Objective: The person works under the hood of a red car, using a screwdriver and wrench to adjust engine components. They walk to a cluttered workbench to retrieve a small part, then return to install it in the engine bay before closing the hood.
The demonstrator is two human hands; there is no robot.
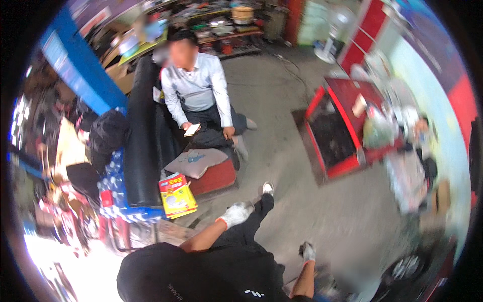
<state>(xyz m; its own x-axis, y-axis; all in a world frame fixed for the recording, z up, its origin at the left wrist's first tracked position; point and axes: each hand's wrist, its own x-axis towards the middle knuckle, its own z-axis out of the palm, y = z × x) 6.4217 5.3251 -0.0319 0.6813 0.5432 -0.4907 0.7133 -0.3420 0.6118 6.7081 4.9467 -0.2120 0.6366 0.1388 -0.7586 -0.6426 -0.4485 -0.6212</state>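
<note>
My left hand, in a white knit glove with an orange cuff, hangs over my dark trouser leg. Its fingers are blurred, and I cannot tell whether they hold anything. Lower and to the right, my right hand wears a similar glove, dark at the fingers. It hangs above the concrete floor, its grip unclear. Nearest my left hand is a yellow and red printed packet, at the end of a black sofa. Beyond it a grey cushion lies on a red seat pad.
A person sits on the sofa with a phone. To the right stands a red table with bags on it. A white fan and loaded shelves are behind. A wheel shows at lower right.
</note>
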